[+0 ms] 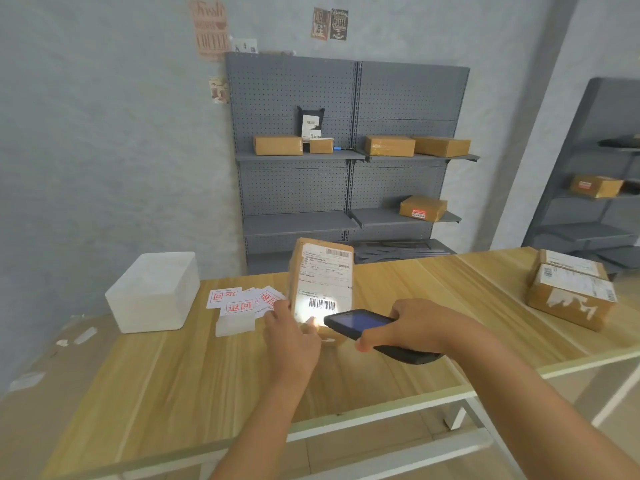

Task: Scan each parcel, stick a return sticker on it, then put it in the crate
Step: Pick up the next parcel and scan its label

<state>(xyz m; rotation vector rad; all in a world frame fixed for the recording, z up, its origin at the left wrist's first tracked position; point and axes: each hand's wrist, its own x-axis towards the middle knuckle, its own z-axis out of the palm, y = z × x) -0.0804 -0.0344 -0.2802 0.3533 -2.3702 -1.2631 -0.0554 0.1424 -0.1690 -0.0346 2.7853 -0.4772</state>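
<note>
A brown cardboard parcel (pixel 322 275) stands on end on the wooden table (pixel 214 386), its white shipping label facing me. My left hand (pixel 289 337) grips its lower left edge. My right hand (pixel 412 325) holds a black handheld scanner (pixel 360 325) pointed at the barcode low on the label, where a bright light spot falls. White return stickers with red print (pixel 239 303) lie spread to the left of the parcel. The white plastic crate (pixel 154 294) sits further left on the table.
Two more labelled parcels (pixel 571 292) are stacked at the table's right end. Grey pegboard shelves (pixel 349 154) behind the table carry several cardboard boxes. A second shelf unit (pixel 595 188) stands at the far right. The table's front edge runs close to me.
</note>
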